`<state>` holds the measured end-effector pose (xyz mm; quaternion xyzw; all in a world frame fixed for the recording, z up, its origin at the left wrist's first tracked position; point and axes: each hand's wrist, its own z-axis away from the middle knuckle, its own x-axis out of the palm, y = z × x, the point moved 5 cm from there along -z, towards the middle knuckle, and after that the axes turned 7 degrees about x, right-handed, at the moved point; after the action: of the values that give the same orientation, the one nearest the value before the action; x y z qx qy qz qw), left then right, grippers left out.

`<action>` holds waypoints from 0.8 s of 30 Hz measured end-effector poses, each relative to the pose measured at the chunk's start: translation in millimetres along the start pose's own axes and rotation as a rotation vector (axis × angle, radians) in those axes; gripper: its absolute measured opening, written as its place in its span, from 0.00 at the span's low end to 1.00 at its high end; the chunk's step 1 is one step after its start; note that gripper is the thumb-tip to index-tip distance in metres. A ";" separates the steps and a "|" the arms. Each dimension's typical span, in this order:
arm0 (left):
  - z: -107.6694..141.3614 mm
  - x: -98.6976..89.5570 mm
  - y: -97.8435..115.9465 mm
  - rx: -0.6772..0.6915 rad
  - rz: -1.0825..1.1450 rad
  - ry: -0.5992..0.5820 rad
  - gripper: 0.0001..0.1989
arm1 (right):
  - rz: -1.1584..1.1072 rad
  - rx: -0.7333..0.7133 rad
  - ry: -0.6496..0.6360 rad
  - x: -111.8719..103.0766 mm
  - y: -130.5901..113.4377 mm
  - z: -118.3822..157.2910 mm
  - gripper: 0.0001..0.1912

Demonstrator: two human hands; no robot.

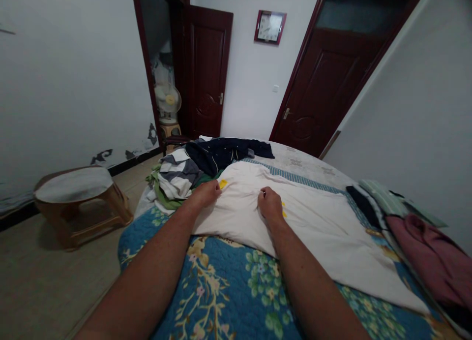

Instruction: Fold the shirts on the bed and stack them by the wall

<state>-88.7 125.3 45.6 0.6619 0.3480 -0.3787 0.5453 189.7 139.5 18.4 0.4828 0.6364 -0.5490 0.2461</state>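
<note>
A white garment [313, 217] with small yellow marks lies spread over a blue floral quilt [236, 286]; I cannot tell exactly what kind of garment it is. Toward its left end, my left hand [209, 192] is closed on the cloth beside a yellow patch. My right hand [270, 202] pinches the same fabric nearer its middle, with another yellow mark just to the right. Between the two hands the cloth is bunched and creased. The fingertips of both hands are partly hidden.
Heaped clothes [180, 172] and a dark navy garment [228, 150] lie at the back left. Folded clothes, with a pink one [431, 246] among them, are stacked at the right. A brown plastic stool [75, 182] stands on the floor at left; a fan [168, 99] is beyond the open door [206, 69].
</note>
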 end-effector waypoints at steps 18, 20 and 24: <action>6.5 -47.0 21.7 -0.003 -0.108 0.430 0.16 | 0.091 -0.544 -0.226 -18.8 -88.7 86.3 0.19; 11.4 -35.8 39.0 0.045 -0.139 0.325 0.18 | 0.151 -0.570 -0.273 -9.3 -95.4 104.3 0.22; 29.4 6.8 82.2 0.197 -0.143 0.101 0.15 | 0.239 -0.618 -0.294 7.8 -89.7 120.5 0.29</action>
<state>-17.2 83.3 73.8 0.7040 0.3825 -0.4148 0.4312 81.0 35.5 20.0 0.3723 0.6691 -0.3618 0.5317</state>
